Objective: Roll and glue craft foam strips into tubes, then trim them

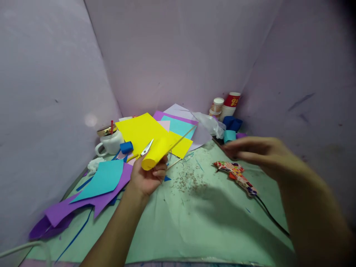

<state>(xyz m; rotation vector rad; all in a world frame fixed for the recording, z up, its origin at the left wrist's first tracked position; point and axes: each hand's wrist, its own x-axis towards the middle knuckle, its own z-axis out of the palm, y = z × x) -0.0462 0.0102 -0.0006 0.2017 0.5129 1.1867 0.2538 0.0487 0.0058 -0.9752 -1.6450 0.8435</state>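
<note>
A yellow rolled tube (pixel 155 154), which looks like craft foam or card, rests in my left hand (pixel 148 178) with the fingers curled round its underside. The tube lies at a slant, its round near end facing me. Over the right side of the table hovers my right hand (pixel 261 155), slightly blurred, fingers stretched to the left and nothing visible in them. Below it, apart from the hand, lies a glue gun (pixel 236 174) with a flower-patterned cover and a dark cord. Scissors (pixel 146 148) with yellow handles show just behind my left hand.
Yellow sheets (pixel 139 128), a turquoise sheet (pixel 102 180) and purple pieces (pixel 61 211) spread across the left and back. A white mug (pixel 111 142) stands back left; paper cups (pixel 229 105) and a plastic bag (pixel 211 124) are back right. Small crumbs (pixel 189 181) lie mid-table.
</note>
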